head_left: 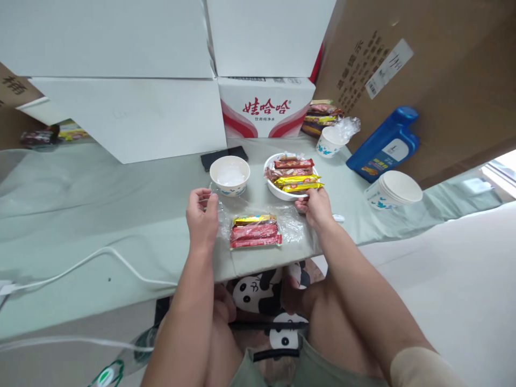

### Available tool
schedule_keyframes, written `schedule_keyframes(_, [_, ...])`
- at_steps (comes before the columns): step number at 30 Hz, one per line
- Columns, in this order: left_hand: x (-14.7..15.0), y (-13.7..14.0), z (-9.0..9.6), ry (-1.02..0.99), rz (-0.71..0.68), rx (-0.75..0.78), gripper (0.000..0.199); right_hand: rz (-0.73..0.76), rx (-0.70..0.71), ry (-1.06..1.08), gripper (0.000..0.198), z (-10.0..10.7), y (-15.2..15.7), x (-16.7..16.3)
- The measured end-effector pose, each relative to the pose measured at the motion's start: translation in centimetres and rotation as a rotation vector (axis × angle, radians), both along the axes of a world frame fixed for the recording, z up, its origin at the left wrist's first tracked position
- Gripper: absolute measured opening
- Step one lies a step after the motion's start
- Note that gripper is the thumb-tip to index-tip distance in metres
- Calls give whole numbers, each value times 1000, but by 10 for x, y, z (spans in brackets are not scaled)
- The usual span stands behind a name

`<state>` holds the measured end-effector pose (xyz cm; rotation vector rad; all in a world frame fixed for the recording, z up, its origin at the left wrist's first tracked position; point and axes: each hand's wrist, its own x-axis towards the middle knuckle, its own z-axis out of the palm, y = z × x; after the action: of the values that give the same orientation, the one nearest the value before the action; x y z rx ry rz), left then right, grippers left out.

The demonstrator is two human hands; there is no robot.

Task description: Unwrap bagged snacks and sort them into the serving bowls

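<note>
Clear plastic film (296,226) lies spread on the cloth-covered table between my hands, with red- and yellow-wrapped snack bars (256,232) on it. At its left side, my left hand (203,215) is closed, pinching the film's edge beside a white paper bowl (229,185). My right hand (315,207) is closed at the film's far right side, its fingertips close against the rim of a round white bowl (282,194). That bowl holds several wrapped snacks (296,173), red, brown and yellow. The exact grip of the right fingertips is partly hidden.
A dark flat object (217,158) lies behind the paper bowl. White cartons (262,110) stand at the back. Rightward are a paper cup (328,144) with crumpled plastic, a blue bottle (382,145) and stacked paper cups (389,191). A white cable (108,250) crosses the left.
</note>
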<state>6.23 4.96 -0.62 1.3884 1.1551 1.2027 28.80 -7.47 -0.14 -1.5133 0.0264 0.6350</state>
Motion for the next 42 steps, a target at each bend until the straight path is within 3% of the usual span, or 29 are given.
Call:
schedule_keyframes(6, [5, -3, 5, -119, 8, -12, 13, -187, 40, -22, 27, 0, -36, 32])
schedule_keyframes(10, [10, -6, 9, -164, -5, -27, 12, -253, 79, -24, 21, -1, -42, 51])
schedule_keyframes(23, [8, 1, 5, -158, 7, -42, 13, -256, 87, -15, 11, 2, 12, 118])
schedule_keyframes(42, [23, 7, -4, -65, 54, -27, 22, -127, -74, 15, 14, 0, 48, 184])
